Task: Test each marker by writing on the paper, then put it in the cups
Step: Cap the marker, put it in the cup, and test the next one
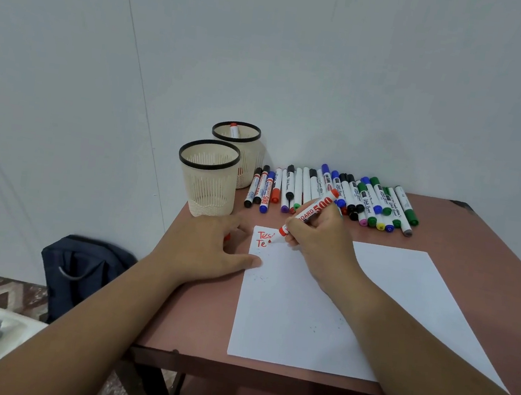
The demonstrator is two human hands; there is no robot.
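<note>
1. Near edge of the table (pixel 203 331): paper (pixel 354 307) lying flat, its far left corner bearing red writing (pixel 262 238).
2. On that corner: left hand (pixel 213 250) resting with fingers spread and mostly straight, thumb pinning the paper's edge; something small and red, perhaps a cap, under the fingers, too hidden to tell.
3. Just right of it: right hand (pixel 316 237), grip closed round the red marker (pixel 308 214), tip down on the paper beside the second line of writing.
4. Marker's long axis slanting up and away to the right, tail end toward the row of markers (pixel 335 193).
5. Farther left: two cups (pixel 210 178), the near one just beyond the left hand, the far one already holding a marker.
6. Likely next: cap on, then a short carry left and away to a cup; the left hand nearer to the cups.
</note>
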